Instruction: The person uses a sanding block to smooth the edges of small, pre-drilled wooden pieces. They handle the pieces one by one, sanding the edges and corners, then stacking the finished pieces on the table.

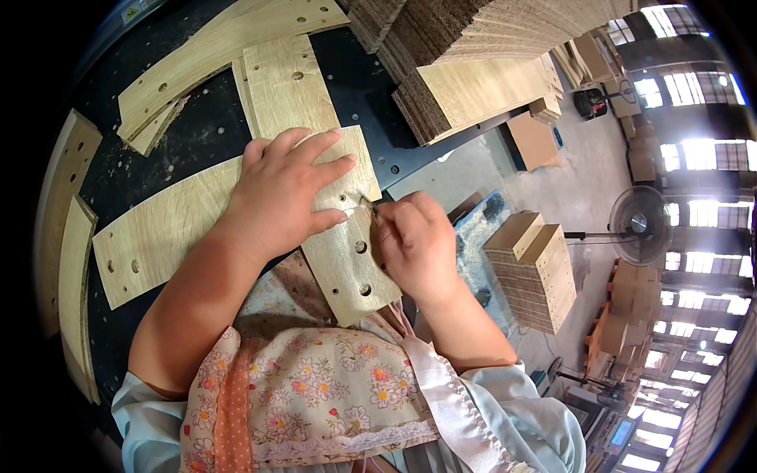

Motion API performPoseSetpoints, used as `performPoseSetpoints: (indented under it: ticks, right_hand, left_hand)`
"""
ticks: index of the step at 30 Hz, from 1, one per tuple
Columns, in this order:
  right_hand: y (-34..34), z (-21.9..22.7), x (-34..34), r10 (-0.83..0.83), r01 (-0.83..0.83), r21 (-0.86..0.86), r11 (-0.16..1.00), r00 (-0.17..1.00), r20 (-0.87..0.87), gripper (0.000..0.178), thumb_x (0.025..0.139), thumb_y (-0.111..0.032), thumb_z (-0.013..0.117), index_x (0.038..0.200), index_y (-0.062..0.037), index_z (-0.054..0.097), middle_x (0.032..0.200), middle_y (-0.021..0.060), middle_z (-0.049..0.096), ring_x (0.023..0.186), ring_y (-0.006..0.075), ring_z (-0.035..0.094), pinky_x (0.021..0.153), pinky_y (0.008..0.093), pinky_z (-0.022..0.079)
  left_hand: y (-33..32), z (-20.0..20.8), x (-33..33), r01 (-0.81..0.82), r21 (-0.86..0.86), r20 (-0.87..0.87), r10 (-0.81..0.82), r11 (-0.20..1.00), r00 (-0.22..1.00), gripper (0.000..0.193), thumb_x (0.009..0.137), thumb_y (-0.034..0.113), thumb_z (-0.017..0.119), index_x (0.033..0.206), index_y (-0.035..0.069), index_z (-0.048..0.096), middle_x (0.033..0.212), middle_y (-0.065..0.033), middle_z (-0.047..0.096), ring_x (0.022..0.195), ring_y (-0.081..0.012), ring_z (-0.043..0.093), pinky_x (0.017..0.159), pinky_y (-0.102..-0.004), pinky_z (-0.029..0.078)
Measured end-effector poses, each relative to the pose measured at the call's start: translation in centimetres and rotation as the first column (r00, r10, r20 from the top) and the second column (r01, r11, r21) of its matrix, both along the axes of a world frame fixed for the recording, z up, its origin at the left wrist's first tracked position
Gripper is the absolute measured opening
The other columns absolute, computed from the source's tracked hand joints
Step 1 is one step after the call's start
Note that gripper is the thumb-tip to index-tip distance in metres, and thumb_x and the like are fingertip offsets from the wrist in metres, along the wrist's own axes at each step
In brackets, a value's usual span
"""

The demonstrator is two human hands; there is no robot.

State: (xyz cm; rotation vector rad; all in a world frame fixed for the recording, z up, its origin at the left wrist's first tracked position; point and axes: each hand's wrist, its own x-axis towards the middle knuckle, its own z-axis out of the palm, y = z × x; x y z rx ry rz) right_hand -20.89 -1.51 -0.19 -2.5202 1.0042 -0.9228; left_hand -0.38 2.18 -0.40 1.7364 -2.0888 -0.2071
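Note:
A wood-grain panel with several drilled holes lies tilted in front of me, its near end close to my apron. My left hand rests on it, fingers spread, steadying its upper part against the pieces below. Curled tight at the panel's right edge is my right hand. Its thumb and forefinger pinch near a small dark tip on the edge; whatever they hold is mostly hidden. Under my left forearm lies a curved wood-grain panel, and another drilled panel sits just beyond the left hand.
More curved panels lie on the dark worktable. Thick stacks of boards fill its far right. Two curved pieces stand at the left. On the floor at right are a board stack, a blue pallet and a fan.

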Motion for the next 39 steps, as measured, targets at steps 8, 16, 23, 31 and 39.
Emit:
performPoseSetpoints:
  ticks: [8,16,23,31,39]
  right_hand:
    - [0.2,0.1,0.1,0.006,-0.006,0.002,1.0,1.0,-0.018,0.012,0.072,0.001,0.067,0.082,-0.0038,0.061,0.075,0.0109,0.053,0.07,0.0315,0.056,0.059,0.0404,0.048]
    - [0.2,0.5,0.5,-0.006,0.006,0.007,1.0,1.0,-0.02,0.011,0.073,0.001,0.066,0.081,-0.0033,0.059,0.076,0.0134,0.053,0.071,0.0338,0.057,0.061,0.0414,0.048]
    - [0.0,0.3,0.6,-0.024,0.025,0.022,0.999,0.999,-0.03,0.011,0.074,-0.001,0.066,0.082,-0.0039,0.059,0.077,0.0139,0.054,0.068,0.0349,0.056,0.059,0.0429,0.047]
    - [-0.1,0.4,0.9,-0.044,0.044,0.017,0.999,0.998,-0.05,0.011,0.074,0.0,0.065,0.082,-0.0039,0.06,0.078,0.0148,0.054,0.07,0.0359,0.057,0.06,0.0439,0.048]
    - [-0.4,-0.1,1.0,-0.04,0.04,0.006,0.999,0.999,-0.006,0.013,0.073,0.002,0.066,0.083,-0.0037,0.06,0.077,0.0147,0.054,0.069,0.035,0.057,0.06,0.0416,0.048]
  left_hand:
    - [0.1,-0.3,-0.3,-0.024,-0.03,0.012,0.024,0.999,1.0,0.063,0.069,0.032,0.08,0.127,0.02,0.061,0.144,-0.0015,0.045,0.13,-0.0261,0.04,0.105,-0.0444,0.029]
    - [0.2,-0.2,-0.5,-0.042,-0.04,0.012,0.043,0.998,0.999,0.062,0.07,0.032,0.079,0.128,0.019,0.061,0.144,-0.0017,0.045,0.13,-0.0268,0.04,0.104,-0.0447,0.029]
    - [0.3,-0.1,-0.7,-0.06,-0.022,0.015,0.06,0.998,0.998,0.061,0.07,0.032,0.078,0.128,0.019,0.061,0.144,-0.002,0.045,0.13,-0.0269,0.039,0.104,-0.045,0.029]
    - [0.4,0.0,-0.8,-0.069,-0.023,0.012,0.07,0.997,0.997,0.062,0.07,0.032,0.079,0.128,0.02,0.061,0.144,-0.0024,0.045,0.131,-0.0272,0.039,0.104,-0.0449,0.029]
    - [0.4,0.0,-0.8,-0.07,-0.027,0.01,0.07,0.997,0.997,0.062,0.07,0.032,0.079,0.128,0.02,0.06,0.144,-0.0023,0.045,0.131,-0.027,0.04,0.104,-0.0447,0.029]
